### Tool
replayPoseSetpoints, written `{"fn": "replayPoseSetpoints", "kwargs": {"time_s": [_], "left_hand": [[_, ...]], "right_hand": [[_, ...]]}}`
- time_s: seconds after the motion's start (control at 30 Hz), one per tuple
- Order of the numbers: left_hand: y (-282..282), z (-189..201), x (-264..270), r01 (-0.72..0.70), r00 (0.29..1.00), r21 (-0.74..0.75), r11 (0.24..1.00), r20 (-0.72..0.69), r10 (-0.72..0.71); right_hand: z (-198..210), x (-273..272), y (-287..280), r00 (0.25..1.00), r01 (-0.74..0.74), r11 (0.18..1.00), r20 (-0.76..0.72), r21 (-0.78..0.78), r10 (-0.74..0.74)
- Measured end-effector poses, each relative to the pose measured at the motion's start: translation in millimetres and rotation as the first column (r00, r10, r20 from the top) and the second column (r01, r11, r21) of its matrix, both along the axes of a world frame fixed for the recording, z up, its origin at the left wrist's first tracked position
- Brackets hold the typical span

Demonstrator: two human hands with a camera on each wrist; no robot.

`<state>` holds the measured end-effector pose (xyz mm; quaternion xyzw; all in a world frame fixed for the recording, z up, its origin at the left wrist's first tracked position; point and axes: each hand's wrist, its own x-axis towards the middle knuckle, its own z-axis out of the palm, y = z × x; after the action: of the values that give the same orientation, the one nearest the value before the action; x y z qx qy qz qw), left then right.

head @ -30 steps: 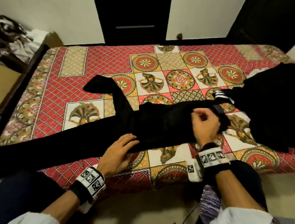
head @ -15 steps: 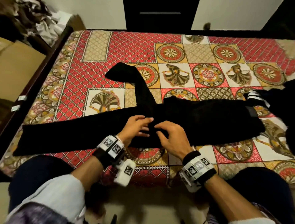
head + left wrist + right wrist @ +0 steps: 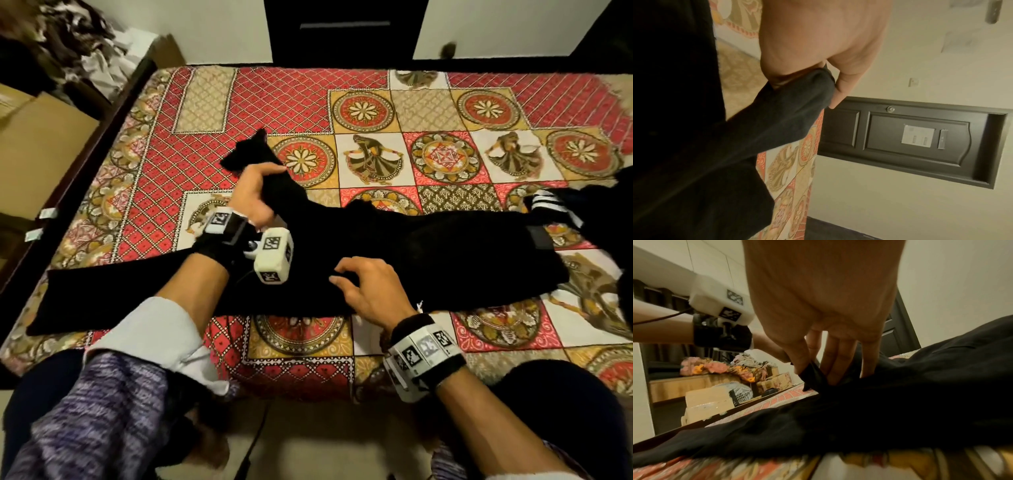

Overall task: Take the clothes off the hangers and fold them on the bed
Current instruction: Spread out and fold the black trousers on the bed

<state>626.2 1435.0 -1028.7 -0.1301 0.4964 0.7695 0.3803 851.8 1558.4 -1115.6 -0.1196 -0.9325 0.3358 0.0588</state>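
The long black fabric garment (image 3: 428, 260) lies spread on the bed (image 3: 301, 102), over its red and gold patterned quilted cover; its long axis runs across the bed from side to side, parallel to the near edge, with one narrow end pointing to the left edge and the wider end pointing right; a second narrow limb (image 3: 274, 185) of the garment branches from its middle and points away toward the far left. The left hand (image 3: 255, 193) is closed around that limb near its tip, fingers curled over the cloth; the right hand (image 3: 371, 291) rests on the garment's near middle; the head view leaves its grip unclear. The left wrist view shows what the head view hides: the limb's end is bunched between thumb and fingers (image 3: 840, 91), lifted off the cover, with a dark panelled door (image 3: 916, 139) beyond the bed. The right wrist view shows the thumb and fingertips (image 3: 801, 360) pinching a small fold of the black cloth, the rest of the garment lying flat; cardboard boxes (image 3: 709, 400) and a heap of mixed clothes (image 3: 729, 368) stand beyond the bed's left side. A black garment with white stripes (image 3: 548, 205) lies at the long garment's right end.
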Motion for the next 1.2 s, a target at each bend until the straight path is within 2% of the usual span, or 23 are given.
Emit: {"fn": "replayPoseSetpoints", "kwargs": {"time_s": [0.13, 0.23, 0.33, 0.57, 0.6, 0.7, 0.8, 0.83, 0.97, 1.07, 1.2], "left_hand": [[-25.0, 15.3, -13.8, -0.153, 0.987, 0.003, 0.988, -0.050, 0.153], [-51.3, 19.5, -16.8, -0.238, 0.969, 0.043, 0.970, -0.063, 0.241], [-85.6, 18.4, -21.7, -0.287, 0.955, 0.066, 0.956, -0.061, 0.291], [-148.4, 30.5, -8.8, -0.357, 0.927, -0.014, 0.934, -0.131, 0.352], [-155.7, 31.1, -8.6, -0.381, 0.919, -0.027, 0.924, -0.116, 0.376], [-177.7, 26.7, -14.9, -0.477, 0.877, -0.017, 0.879, 0.054, 0.477], [-178.5, 30.1, -15.2, -0.455, 0.887, -0.074, 0.888, 0.047, 0.458], [-183.1, 29.1, -18.5, -0.441, 0.896, -0.123, 0.889, -0.013, 0.443], [-197.6, 45.3, -25.2, -0.451, 0.892, -0.210, 0.867, -0.065, 0.448], [-210.2, 56.1, -17.7, -0.487, 0.868, -0.189, 0.853, -0.001, 0.496], [-234.6, 47.7, -9.7, -0.567, 0.820, -0.219, 0.794, -0.061, 0.569]], "right_hand": [[5.1, -6.4, 1.2, 1.000, 0.012, 1.000, 0.010, -0.008, -0.012], [-2.3, -3.8, -1.9, 0.995, -0.004, 1.000, 0.104, 0.004, 0.003], [-8.2, 0.9, -2.3, 0.985, -0.019, 0.999, 0.173, 0.042, 0.011], [-4.2, 4.0, -13.2, 0.985, -0.030, 0.997, 0.173, 0.075, 0.017], [-4.7, 5.3, -15.3, 0.985, -0.023, 0.996, 0.174, 0.081, 0.009], [-5.5, 6.0, -26.7, 0.983, -0.019, 0.990, 0.182, 0.143, -0.007], [-8.4, 10.5, -28.8, 0.983, -0.007, 0.986, 0.184, 0.165, -0.024], [-9.0, 11.5, -31.4, 0.983, -0.012, 0.984, 0.184, 0.178, -0.021], [-14.2, 13.0, -33.9, 0.985, 0.002, 0.977, 0.170, 0.215, -0.040], [-19.2, 11.0, -34.0, 0.986, -0.010, 0.971, 0.161, 0.238, -0.029], [-25.7, 9.4, -37.6, 0.986, 0.000, 0.967, 0.161, 0.255, -0.043]]}}
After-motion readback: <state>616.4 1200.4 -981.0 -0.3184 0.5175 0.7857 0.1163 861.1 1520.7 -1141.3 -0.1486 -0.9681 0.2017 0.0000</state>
